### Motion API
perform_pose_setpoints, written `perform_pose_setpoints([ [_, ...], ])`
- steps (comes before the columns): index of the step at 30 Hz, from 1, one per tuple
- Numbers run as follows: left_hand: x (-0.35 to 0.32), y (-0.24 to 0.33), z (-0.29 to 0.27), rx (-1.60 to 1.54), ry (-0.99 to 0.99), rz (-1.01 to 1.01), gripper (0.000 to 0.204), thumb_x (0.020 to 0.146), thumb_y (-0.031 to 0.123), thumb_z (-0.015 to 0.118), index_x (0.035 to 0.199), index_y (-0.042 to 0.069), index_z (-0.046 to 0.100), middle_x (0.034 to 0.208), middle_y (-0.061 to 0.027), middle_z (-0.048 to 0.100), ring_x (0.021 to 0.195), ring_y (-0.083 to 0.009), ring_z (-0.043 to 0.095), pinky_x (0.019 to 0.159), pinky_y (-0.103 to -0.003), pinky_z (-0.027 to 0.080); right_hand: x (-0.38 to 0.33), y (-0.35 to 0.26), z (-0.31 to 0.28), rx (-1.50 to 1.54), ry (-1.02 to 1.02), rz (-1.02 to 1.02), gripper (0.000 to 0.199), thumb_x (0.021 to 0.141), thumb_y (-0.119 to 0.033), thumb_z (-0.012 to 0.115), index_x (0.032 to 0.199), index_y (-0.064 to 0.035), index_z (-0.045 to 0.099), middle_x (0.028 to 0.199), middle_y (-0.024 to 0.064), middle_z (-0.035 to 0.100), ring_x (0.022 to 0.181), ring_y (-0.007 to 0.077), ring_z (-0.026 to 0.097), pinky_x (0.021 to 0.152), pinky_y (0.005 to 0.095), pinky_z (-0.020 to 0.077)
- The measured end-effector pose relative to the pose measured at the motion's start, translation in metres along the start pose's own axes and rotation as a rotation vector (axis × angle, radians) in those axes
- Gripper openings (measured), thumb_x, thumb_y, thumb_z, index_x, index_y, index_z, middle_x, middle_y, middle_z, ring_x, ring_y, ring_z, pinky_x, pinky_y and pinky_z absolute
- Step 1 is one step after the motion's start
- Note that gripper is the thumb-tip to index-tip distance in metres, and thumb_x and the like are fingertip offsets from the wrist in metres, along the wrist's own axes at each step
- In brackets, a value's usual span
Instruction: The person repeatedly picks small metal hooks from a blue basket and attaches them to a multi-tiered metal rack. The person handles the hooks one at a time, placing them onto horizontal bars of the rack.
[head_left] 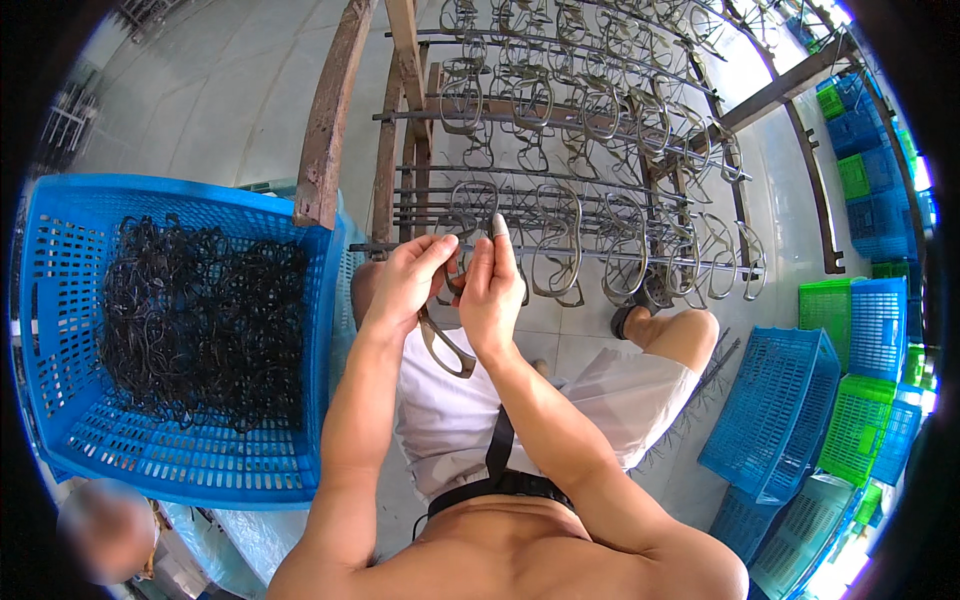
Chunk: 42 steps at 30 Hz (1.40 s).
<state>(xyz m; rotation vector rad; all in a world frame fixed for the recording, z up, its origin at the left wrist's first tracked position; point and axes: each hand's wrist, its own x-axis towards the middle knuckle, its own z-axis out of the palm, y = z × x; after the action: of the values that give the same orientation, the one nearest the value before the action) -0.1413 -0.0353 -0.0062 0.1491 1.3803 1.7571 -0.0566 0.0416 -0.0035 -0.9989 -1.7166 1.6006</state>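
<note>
Both my hands are in front of the lowest near rod of a rack, at its left end. An olive-grey eyeglass frame (447,350) hangs down between my wrists, one rim loop showing below the hands. My left hand (405,285) is closed, thumb and fingers pinched on the frame's upper part. My right hand (490,290) presses against it from the other side, fingers bent together, the index finger raised along the rod with a pale covering on its tip. The exact grip points are hidden by the fingers. More eyeglass frames (558,245) hang on the rod beside my right hand.
Left of me stands a blue plastic crate (180,465) holding a dark tangled heap of frames (200,320). A wooden post (330,130) rises beside it. Rods of the rack (620,120) reach away. Blue and green crates (770,410) are stacked right. Another person (110,530) is at lower left.
</note>
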Motion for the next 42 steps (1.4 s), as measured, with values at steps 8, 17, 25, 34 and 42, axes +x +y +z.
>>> perform_pose_setpoints([
  [8, -0.029, 0.030, 0.001, 0.834, 0.225, 0.155, 0.037, 0.091, 0.033, 0.053, 0.082, -0.001, 0.064, 0.066, -0.0099, 0.063, 0.058, -0.0193, 0.060, 0.055, -0.031, 0.046, -0.024, -0.036, -0.150, -0.520, -0.922, -0.116, 0.032, 0.089, -0.014, 0.055, 0.118, 0.0003, 0.051, 0.090, 0.0097, 0.060, 0.081, 0.0157, 0.057, 0.075, 0.0278, 0.0452],
  [17, -0.021, 0.017, -0.008, 2.024, 0.296, 0.333, 0.026, 0.083, 0.018, 0.056, 0.106, 0.007, 0.058, 0.070, -0.0159, 0.063, 0.067, -0.0325, 0.065, 0.055, -0.043, 0.050, 0.117, 0.042, -0.451, -1.289, 0.297, -0.183, 0.052, 0.078, -0.014, 0.065, 0.125, -0.0046, 0.045, 0.126, 0.0194, 0.039, 0.116, 0.0343, 0.042, 0.093, 0.0419, 0.0380],
  [25, -0.028, 0.031, -0.018, 2.078, 0.354, 0.431, 0.013, 0.077, 0.012, 0.052, 0.084, 0.005, 0.060, 0.075, -0.0133, 0.064, 0.068, -0.0299, 0.065, 0.056, -0.041, 0.050, 0.191, 0.087, -0.453, -1.373, 0.241, -0.601, 0.008, 0.072, -0.007, 0.063, 0.080, -0.0069, 0.062, 0.101, 0.0133, 0.059, 0.102, 0.0312, 0.051, 0.092, 0.0431, 0.0373],
  [34, -0.139, 0.181, 0.061, 1.918, 0.492, 0.976, 0.023, 0.078, 0.021, 0.064, 0.100, 0.016, 0.060, 0.064, -0.0087, 0.057, 0.053, -0.0287, 0.058, 0.048, -0.039, 0.047, 0.121, -0.029, -0.564, -0.774, 0.368, -0.727, 0.017, 0.087, -0.016, 0.051, 0.094, -0.0017, 0.058, 0.091, 0.0106, 0.056, 0.087, 0.0258, 0.053, 0.077, 0.0360, 0.0416],
  [42, 0.033, 0.291, 0.030, 2.072, 0.323, 0.753, 0.017, 0.080, 0.027, 0.063, 0.092, 0.016, 0.067, 0.074, -0.0134, 0.064, 0.073, -0.0355, 0.062, 0.062, -0.044, 0.050, 0.147, -0.139, -0.428, -1.427, 0.488, -0.599, 0.009, 0.082, -0.011, 0.055, 0.090, -0.0076, 0.057, 0.087, 0.0082, 0.056, 0.087, 0.0281, 0.054, 0.081, 0.0390, 0.0373],
])
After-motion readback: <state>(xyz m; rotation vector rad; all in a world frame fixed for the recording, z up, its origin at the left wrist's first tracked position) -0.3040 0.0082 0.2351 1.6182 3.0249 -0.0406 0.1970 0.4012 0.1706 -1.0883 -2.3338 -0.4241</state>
